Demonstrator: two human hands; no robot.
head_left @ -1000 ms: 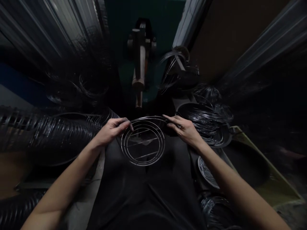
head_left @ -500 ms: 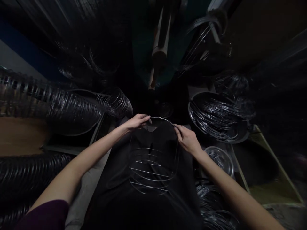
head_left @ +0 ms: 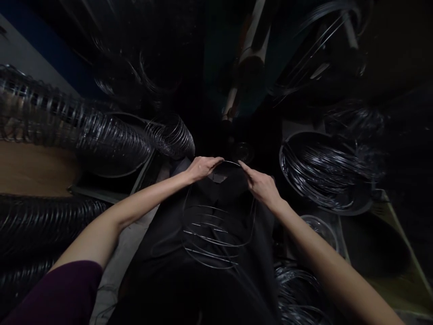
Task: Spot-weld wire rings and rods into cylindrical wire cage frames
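A round wire frame (head_left: 210, 239), with thin shiny rings and a few straight cross wires, hangs over the dark cloth covering my lap. Its far rim arcs between my hands. My left hand (head_left: 203, 168) pinches this rim from the left, fingers pointing inward. On the other side my right hand (head_left: 263, 186) grips the same rim, its forefinger stretched along the wire. Only a short piece of rim shows between the fingertips. Just beyond them is the dark lower part of a machine, with a pale cylindrical rod (head_left: 252, 54) pointing down towards the rim.
At left lie long stacks of wire rings (head_left: 115, 135) and a smaller ring coil (head_left: 174, 135). A basin (head_left: 282, 158) full of bent wires stands at right, above a clear bowl (head_left: 333, 232) and a yellowish crate (head_left: 402, 234). More wire pieces (head_left: 297, 289) lie low at right.
My hands have come closer together along the rim, shortening the bare wire between them. The view has turned, so the surroundings sit further right.
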